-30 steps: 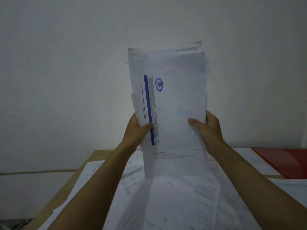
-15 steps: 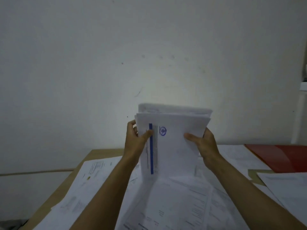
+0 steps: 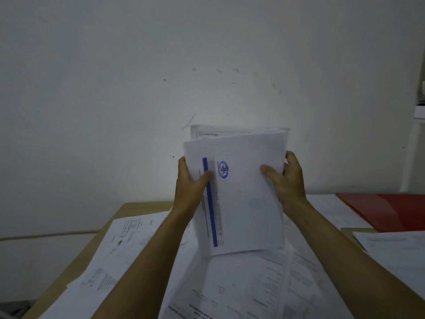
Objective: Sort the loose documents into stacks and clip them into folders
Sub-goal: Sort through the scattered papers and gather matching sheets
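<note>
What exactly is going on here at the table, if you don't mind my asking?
A person is holding a stack of papers upright over the table, the left hand gripping its left edge and the right hand its right edge. Its bottom edge is at the loose sheets covering the table. A red folder lies at the far right, with nothing clipped in yet.

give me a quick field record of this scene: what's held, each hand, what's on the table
held: sheaf of documents, upright, front sheet with a blue stripe and round blue stamp
left hand: grips the sheaf's left edge, thumb in front
right hand: grips the right edge, thumb in front
table: loose documents spread over it
far right: red folder, lying flat
</note>
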